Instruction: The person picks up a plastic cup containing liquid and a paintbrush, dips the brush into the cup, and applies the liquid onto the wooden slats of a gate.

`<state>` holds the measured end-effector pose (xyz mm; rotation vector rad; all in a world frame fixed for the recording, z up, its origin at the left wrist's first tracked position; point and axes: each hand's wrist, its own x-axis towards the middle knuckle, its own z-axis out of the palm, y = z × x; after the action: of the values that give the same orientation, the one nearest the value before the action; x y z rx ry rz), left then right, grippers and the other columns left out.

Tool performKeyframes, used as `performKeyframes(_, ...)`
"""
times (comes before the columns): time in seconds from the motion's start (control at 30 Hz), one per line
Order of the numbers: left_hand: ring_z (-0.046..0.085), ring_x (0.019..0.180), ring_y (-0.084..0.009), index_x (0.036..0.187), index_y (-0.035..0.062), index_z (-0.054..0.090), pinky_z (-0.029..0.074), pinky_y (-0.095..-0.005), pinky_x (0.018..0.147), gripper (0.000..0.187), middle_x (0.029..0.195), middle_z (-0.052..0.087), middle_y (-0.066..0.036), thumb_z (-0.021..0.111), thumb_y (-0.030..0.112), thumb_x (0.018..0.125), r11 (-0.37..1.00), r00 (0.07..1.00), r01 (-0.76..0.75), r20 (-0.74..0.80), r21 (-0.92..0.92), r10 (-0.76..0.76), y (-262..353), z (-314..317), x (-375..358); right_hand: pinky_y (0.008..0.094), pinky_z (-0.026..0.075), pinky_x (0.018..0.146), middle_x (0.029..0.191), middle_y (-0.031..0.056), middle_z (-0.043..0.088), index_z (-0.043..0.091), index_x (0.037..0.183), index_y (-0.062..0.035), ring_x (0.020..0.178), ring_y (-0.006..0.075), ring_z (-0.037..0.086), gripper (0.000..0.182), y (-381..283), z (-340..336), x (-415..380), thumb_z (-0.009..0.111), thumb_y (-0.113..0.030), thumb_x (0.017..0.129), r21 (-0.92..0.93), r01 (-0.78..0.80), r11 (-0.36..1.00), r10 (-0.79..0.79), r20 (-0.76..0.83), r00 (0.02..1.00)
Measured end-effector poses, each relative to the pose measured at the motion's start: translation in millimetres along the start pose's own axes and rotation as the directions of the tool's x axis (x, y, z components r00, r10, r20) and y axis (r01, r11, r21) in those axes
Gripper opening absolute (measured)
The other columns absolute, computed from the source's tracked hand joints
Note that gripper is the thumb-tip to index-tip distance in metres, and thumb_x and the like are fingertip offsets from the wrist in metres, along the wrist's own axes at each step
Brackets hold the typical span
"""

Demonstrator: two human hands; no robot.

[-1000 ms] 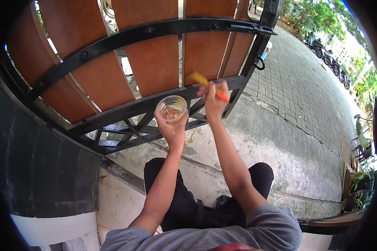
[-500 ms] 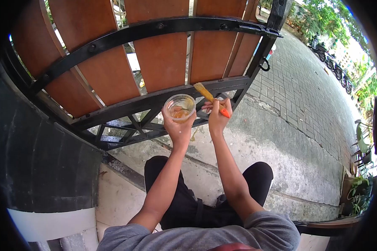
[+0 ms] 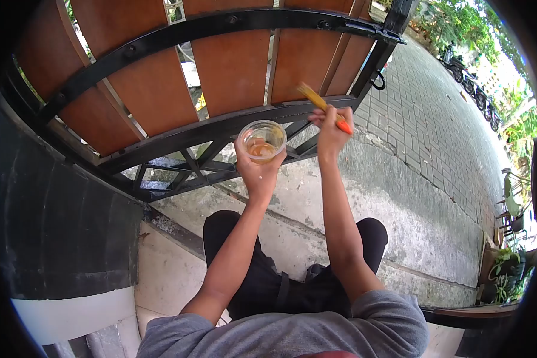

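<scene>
My left hand (image 3: 260, 176) is wrapped round a clear plastic cup (image 3: 262, 125) with a little amber liquid at its bottom. To its right, my right hand (image 3: 334, 131) grips a paintbrush (image 3: 314, 97) with a yellowish handle and an orange end. The bristles point up and left, overlapping a brown panel of the gate in this view. Brown wooden slats (image 3: 230, 77) fill the gate, held in a black metal frame (image 3: 209, 132) with a curved bar above and crossed bars below. Both hands are in front of the gate's lower rail.
Below my hands lies a pale concrete floor (image 3: 304, 197), with my bent knees over it. Grey paving (image 3: 417, 107) runs off to the right, where motorbikes (image 3: 471, 89) are parked. A dark wall (image 3: 65, 227) stands at left. Potted plants (image 3: 504, 274) and chairs line the right edge.
My right hand has moved up and to the right with the paintbrush, away from the cup. The cup in my left hand has shifted slightly up and right.
</scene>
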<state>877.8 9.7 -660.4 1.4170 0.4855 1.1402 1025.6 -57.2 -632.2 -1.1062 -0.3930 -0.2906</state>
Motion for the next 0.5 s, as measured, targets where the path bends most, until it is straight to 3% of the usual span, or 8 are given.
performKeyframes(0.13, 0.057, 0.099, -0.0161, 0.125, 0.0008, 0.044, 0.050, -0.0293, 0.089, 0.068, 0.106, 0.054, -0.009, 0.084, 0.004, 0.071, 0.999, 0.999, 0.013, 0.045, -0.030, -0.011, 2, 4, -4, 0.0249, 0.047, 0.046, 0.071, 0.0188, 0.066, 0.043, 0.081, -0.0024, 0.053, 0.0197, 0.066, 0.017, -2, -31, 18, 0.055, -0.004, 0.093, -0.070, 0.015, 0.997, -0.021, -0.075, 0.997)
performKeyframes(0.27, 0.056, 0.099, -0.0158, 0.125, 0.0017, 0.044, 0.051, -0.0287, 0.088, 0.068, 0.107, 0.054, -0.010, 0.084, 0.004, 0.071, 0.995, 0.998, 0.015, 0.064, -0.094, -0.009, 7, 6, -7, 0.0231, 0.048, 0.046, 0.065, 0.0134, 0.066, 0.047, 0.078, -0.0026, 0.052, 0.0147, 0.065, 0.019, -11, -32, 30, 0.058, -0.006, 0.093, -0.251, -0.009, 0.968, 0.038, 0.113, 0.993)
performKeyframes(0.37, 0.057, 0.098, -0.0158, 0.125, 0.0019, 0.044, 0.051, -0.0287, 0.087, 0.067, 0.107, 0.054, -0.010, 0.084, 0.003, 0.071, 0.998, 0.998, 0.007, 0.060, -0.069, -0.003, 8, 3, -8, 0.0248, 0.048, 0.045, 0.068, 0.0163, 0.066, 0.046, 0.078, -0.0017, 0.052, 0.0170, 0.065, 0.018, 6, -33, 29, 0.055, -0.004, 0.093, -0.342, 0.052, 0.938, -0.043, 0.034, 0.999)
performKeyframes(0.5, 0.056, 0.099, -0.0160, 0.125, 0.0022, 0.043, 0.051, -0.0288, 0.088, 0.068, 0.107, 0.054, -0.009, 0.085, 0.003, 0.071, 0.987, 0.998, 0.027, 0.052, -0.161, -0.019, 14, 1, -6, 0.0236, 0.048, 0.045, 0.066, 0.0124, 0.067, 0.047, 0.079, -0.0022, 0.054, 0.0146, 0.066, 0.019, 21, -7, -9, 0.059, -0.007, 0.093, -0.238, -0.018, 0.971, 0.074, 0.229, 0.971)
